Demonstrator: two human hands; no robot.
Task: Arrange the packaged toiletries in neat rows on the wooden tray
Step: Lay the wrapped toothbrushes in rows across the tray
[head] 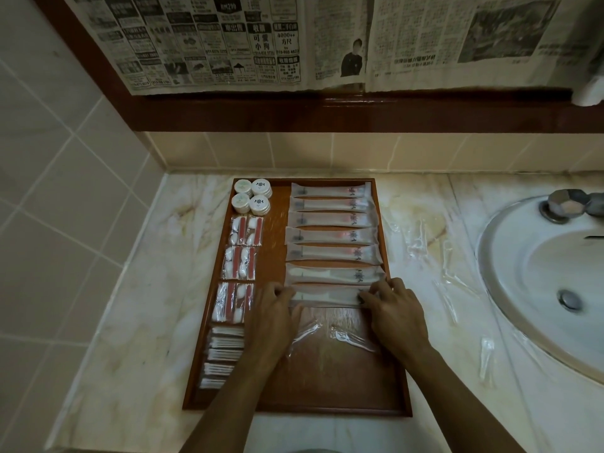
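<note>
A rectangular reddish-brown wooden tray (327, 393) with a low raised rim lies on a glossy cream marble counter (137, 289), its far edge near the tiled backsplash. Along the tray's right side runs a column of long, narrow, frosted plastic toothbrush packets (330, 220), each lying crosswise, one behind the other, with thin strips of wood showing between them. The nearest frosted packet (327, 296) in this column is held at both ends: the left hand (269, 317) pinches its left end with curled fingers, and the right hand (395, 317) pinches its right end the same way. The packet lies flat on the tray, parallel to the one behind it.

Down the left side sit four stacks of round white soap discs (251, 196) at the far corner, then crinkly clear sachets with red and white contents (240, 253), then flat packs of white cotton buds (222, 356) nearest the front. Two loose clear plastic wrappers (353, 336) lie on the bare wood between the forearms. The front half of the tray's right side is open wood.

To the right, a white ceramic basin (536, 289) with a metal tap (563, 204) is sunk into the counter, well apart from the tray. Newspaper sheets (294, 40) cover the dark wood-framed panel above.
</note>
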